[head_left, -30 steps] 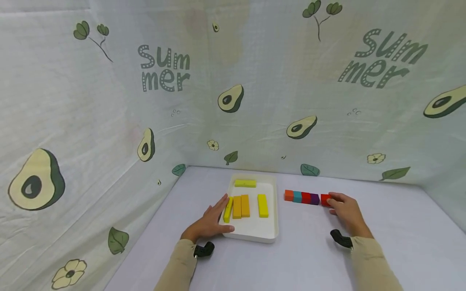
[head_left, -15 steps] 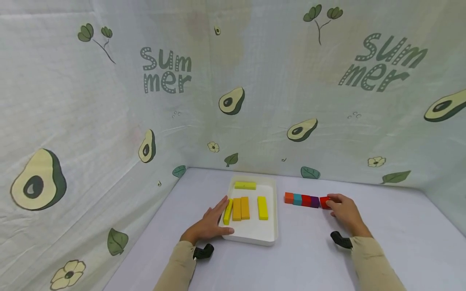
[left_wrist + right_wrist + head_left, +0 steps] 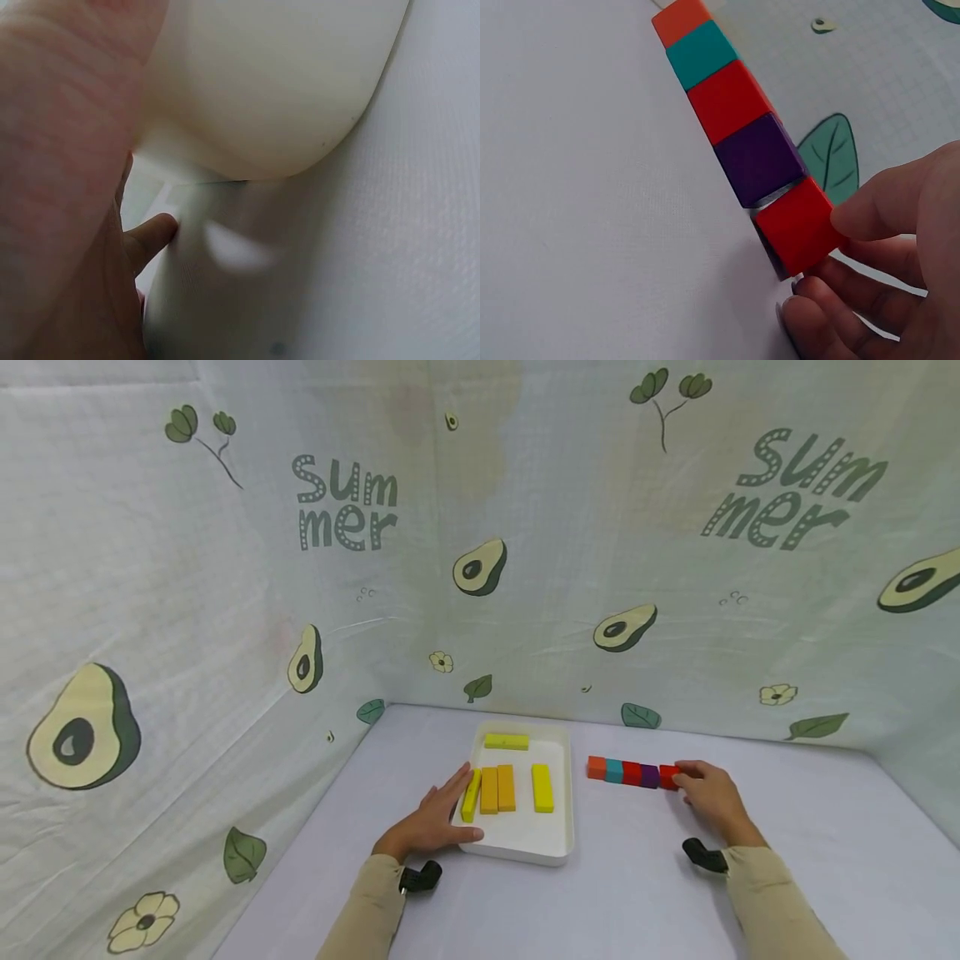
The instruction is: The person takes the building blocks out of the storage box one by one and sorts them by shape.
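My right hand (image 3: 715, 799) pinches a red cube (image 3: 795, 229) between thumb and fingers at the right end of a row of cubes. Close against it on the left is a purple cube (image 3: 761, 160), with only a thin slit between them in the right wrist view. Beyond that run another red cube (image 3: 731, 103), a teal cube (image 3: 703, 55) and an orange-red cube (image 3: 681, 21). Over the left rim of a white tray (image 3: 517, 845) lies my left hand (image 3: 431, 822), fingers extended along the side and thumb spread over the near corner.
Inside the tray lie a yellow block (image 3: 506, 742) at the back, a yellow block (image 3: 542, 788) on the right, one more yellow block (image 3: 470, 796) leaning by the left wall, and two orange blocks (image 3: 497, 790). A printed cloth (image 3: 525, 643) hangs behind the white table (image 3: 615, 893).
My right hand has slid the red cube left, closing the gap to the purple cube. The left hand stays on the tray's rim.
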Tool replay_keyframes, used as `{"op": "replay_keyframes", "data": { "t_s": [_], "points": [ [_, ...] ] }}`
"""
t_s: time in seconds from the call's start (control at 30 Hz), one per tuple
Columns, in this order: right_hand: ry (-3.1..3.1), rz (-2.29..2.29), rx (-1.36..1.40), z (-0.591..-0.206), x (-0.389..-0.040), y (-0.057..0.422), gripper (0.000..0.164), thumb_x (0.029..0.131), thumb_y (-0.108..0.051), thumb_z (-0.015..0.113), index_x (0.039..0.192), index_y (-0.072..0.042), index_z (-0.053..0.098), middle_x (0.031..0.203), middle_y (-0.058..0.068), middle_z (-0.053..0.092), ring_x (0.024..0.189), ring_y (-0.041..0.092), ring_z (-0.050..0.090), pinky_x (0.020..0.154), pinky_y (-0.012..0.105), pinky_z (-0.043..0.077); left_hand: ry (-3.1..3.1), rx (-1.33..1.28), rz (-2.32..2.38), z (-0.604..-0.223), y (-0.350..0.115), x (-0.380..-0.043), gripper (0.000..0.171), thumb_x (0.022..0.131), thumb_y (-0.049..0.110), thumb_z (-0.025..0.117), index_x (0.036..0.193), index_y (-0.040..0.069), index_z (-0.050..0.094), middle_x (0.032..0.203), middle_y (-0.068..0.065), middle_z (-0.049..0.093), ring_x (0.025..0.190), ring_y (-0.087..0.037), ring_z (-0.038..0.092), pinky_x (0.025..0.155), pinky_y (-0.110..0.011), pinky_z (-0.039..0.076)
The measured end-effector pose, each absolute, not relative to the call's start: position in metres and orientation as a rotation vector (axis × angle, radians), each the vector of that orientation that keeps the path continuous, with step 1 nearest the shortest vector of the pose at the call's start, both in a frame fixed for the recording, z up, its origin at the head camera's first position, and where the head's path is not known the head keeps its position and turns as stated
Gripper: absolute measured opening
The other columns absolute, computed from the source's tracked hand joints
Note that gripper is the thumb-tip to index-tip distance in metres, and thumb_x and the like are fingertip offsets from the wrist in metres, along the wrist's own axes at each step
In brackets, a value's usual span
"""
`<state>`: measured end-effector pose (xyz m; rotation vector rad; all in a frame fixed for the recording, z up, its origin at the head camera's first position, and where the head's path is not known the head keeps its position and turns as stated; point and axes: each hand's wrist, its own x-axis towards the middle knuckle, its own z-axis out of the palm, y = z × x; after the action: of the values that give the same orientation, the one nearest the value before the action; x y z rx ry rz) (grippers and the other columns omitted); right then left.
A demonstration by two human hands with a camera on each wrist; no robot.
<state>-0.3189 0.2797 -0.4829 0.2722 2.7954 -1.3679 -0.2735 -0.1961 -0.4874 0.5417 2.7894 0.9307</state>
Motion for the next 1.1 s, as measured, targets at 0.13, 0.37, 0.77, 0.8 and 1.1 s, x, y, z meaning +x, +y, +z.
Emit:
{"op": "replay_keyframes", "data": {
  "t_s": [0.13, 0.37, 0.77, 0.8, 1.1],
  "points": [
    [2.816, -1.357, 0.255, -0.484, -0.318, 0.278, 0.055, 0.103, -0.026, 0.047, 0.146, 0.007, 0.042, 0.140, 0.032, 0.045, 0.110, 0.040, 0.054, 0.086, 0.044, 0.054, 2.790, 0.545, 0.942, -0.489, -0.196, -0.275, 0.111, 0.081, 0.063, 0.072, 0.163, 0.019, 0.012, 0.168, 0.004, 0.005, 0.153, -0.023, 0.010, 0.121, -0.055, 0.002],
    [2.871, -1.310, 0.228, -0.483, -0.316, 0.277, 0.053, 0.102, -0.026, 0.045, 0.145, 0.006, 0.046, 0.134, 0.030, 0.052, 0.097, 0.033, 0.058, 0.077, 0.037, 0.049, 2.791, 0.559, 0.935, -0.489, -0.197, -0.276, 0.110, 0.081, 0.062, 0.072, 0.163, 0.020, 0.012, 0.168, 0.004, 0.004, 0.153, -0.023, 0.010, 0.121, -0.055, 0.002],
    [2.830, -1.389, 0.222, -0.478, -0.304, 0.284, 0.054, 0.105, -0.030, 0.045, 0.146, 0.004, 0.044, 0.132, 0.030, 0.055, 0.096, 0.030, 0.063, 0.075, 0.031, 0.054, 2.780, 0.561, 0.922, -0.489, -0.196, -0.276, 0.109, 0.082, 0.062, 0.071, 0.163, 0.020, 0.012, 0.169, 0.004, 0.004, 0.153, -0.022, 0.010, 0.121, -0.055, 0.003],
    [2.827, -1.410, 0.229, -0.477, -0.303, 0.284, 0.053, 0.105, -0.030, 0.045, 0.145, 0.005, 0.045, 0.131, 0.030, 0.056, 0.096, 0.030, 0.063, 0.074, 0.030, 0.054, 2.780, 0.559, 0.916, -0.489, -0.197, -0.276, 0.109, 0.082, 0.062, 0.071, 0.163, 0.021, 0.011, 0.169, 0.005, 0.004, 0.153, -0.022, 0.010, 0.121, -0.055, 0.003],
    [2.912, -1.739, 0.261, -0.467, -0.296, 0.264, 0.043, 0.105, -0.026, 0.045, 0.132, 0.004, 0.059, 0.118, 0.024, 0.066, 0.088, 0.014, 0.065, 0.067, 0.019, 0.056, 2.786, 0.557, 0.928, -0.489, -0.197, -0.275, 0.109, 0.081, 0.061, 0.072, 0.163, 0.020, 0.012, 0.169, 0.003, 0.005, 0.153, -0.023, 0.010, 0.121, -0.056, 0.003]
  ]
}}
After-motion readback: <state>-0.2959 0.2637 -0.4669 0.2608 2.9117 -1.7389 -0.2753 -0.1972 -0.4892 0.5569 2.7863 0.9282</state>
